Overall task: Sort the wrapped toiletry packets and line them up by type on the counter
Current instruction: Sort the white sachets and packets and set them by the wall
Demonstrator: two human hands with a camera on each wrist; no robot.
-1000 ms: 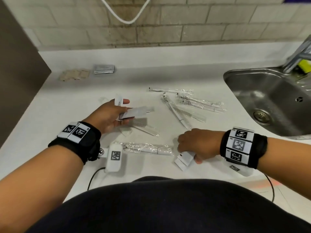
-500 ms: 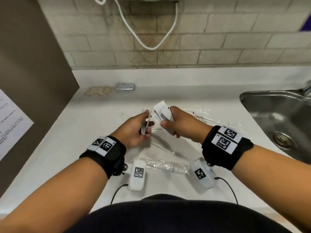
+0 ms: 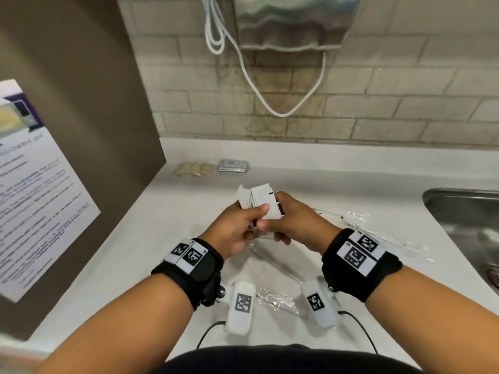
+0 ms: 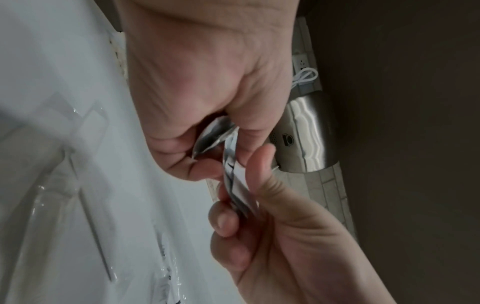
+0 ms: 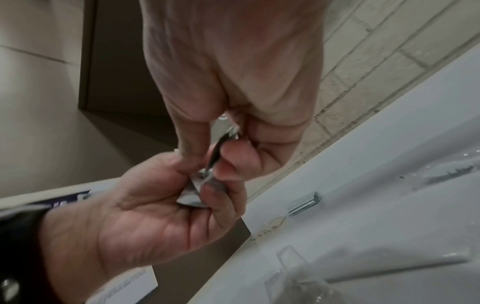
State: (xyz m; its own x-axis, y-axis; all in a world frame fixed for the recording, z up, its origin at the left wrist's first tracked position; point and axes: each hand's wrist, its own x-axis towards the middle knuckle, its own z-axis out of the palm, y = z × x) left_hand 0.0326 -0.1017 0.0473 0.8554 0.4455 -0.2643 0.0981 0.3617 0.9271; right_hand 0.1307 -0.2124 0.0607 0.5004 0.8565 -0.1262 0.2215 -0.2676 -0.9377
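Both hands are raised over the middle of the white counter (image 3: 167,233) and hold one bunch of flat white packets (image 3: 259,201) between them. My left hand (image 3: 243,222) pinches the bunch from the left with its thumb on the front. My right hand (image 3: 286,214) grips it from the right. In the left wrist view the white packets (image 4: 233,181) sit edge-on between the fingers of both hands. The right wrist view shows the packets (image 5: 197,191) pinched the same way. Tan packets (image 3: 195,168) and silver packets (image 3: 233,166) lie in a row at the back.
Clear-wrapped long items lie on the counter at the right (image 3: 359,220), under the hands (image 3: 280,263) and near the front edge (image 3: 275,298). A steel sink (image 3: 464,211) is at the right. A brown panel with a poster (image 3: 40,184) stands left; a hand dryer (image 3: 294,20) hangs above.
My right hand lifted white packets from the counter's front and brought them to my left hand's packets. Both hands now hold them as one bunch, raised higher.
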